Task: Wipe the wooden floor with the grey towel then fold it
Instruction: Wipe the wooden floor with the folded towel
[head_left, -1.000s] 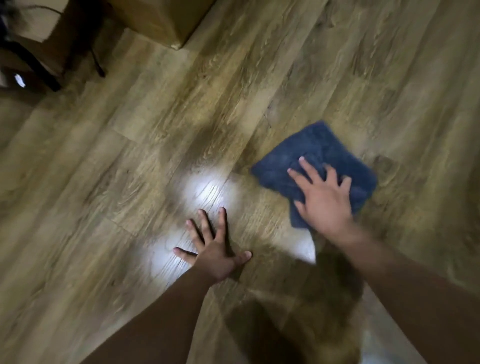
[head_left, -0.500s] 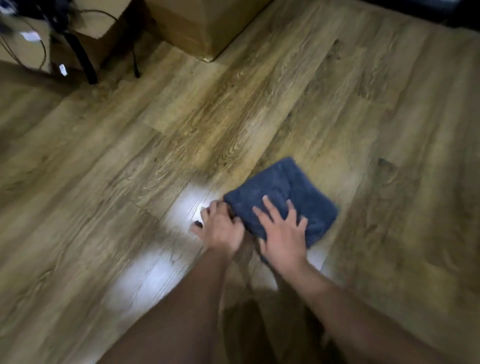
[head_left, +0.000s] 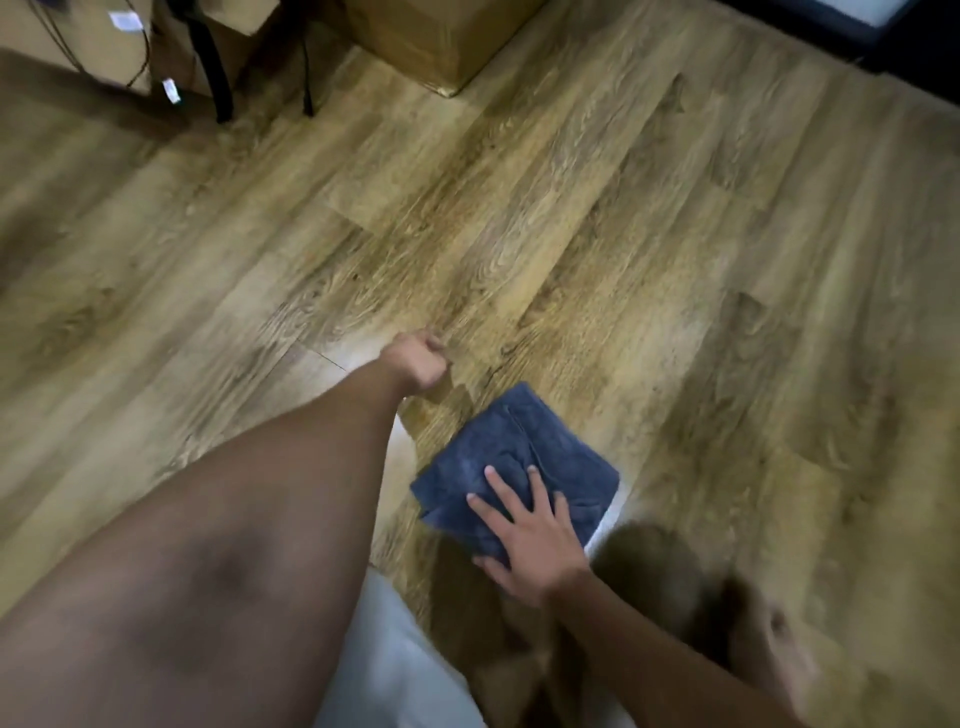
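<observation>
The grey towel (head_left: 524, 447) lies folded in a rough square on the wooden floor (head_left: 571, 234), low and right of centre. My right hand (head_left: 530, 540) presses flat on its near edge, fingers spread over the cloth. My left hand (head_left: 418, 361) is curled into a fist, knuckles resting on the floor just up and left of the towel, apart from it. My left forearm fills the lower left of the view.
A cardboard box (head_left: 441, 41) stands at the top centre. Black stand legs (head_left: 213, 67) and cables with more boxes sit at the top left. A dark edge (head_left: 831, 36) runs along the top right. A blurred foot (head_left: 779, 654) shows at the lower right.
My left hand left the towel's corner, closed into a fist and moved forward onto the floor. My right hand slid the towel nearer and to the right. The view shifted down.
</observation>
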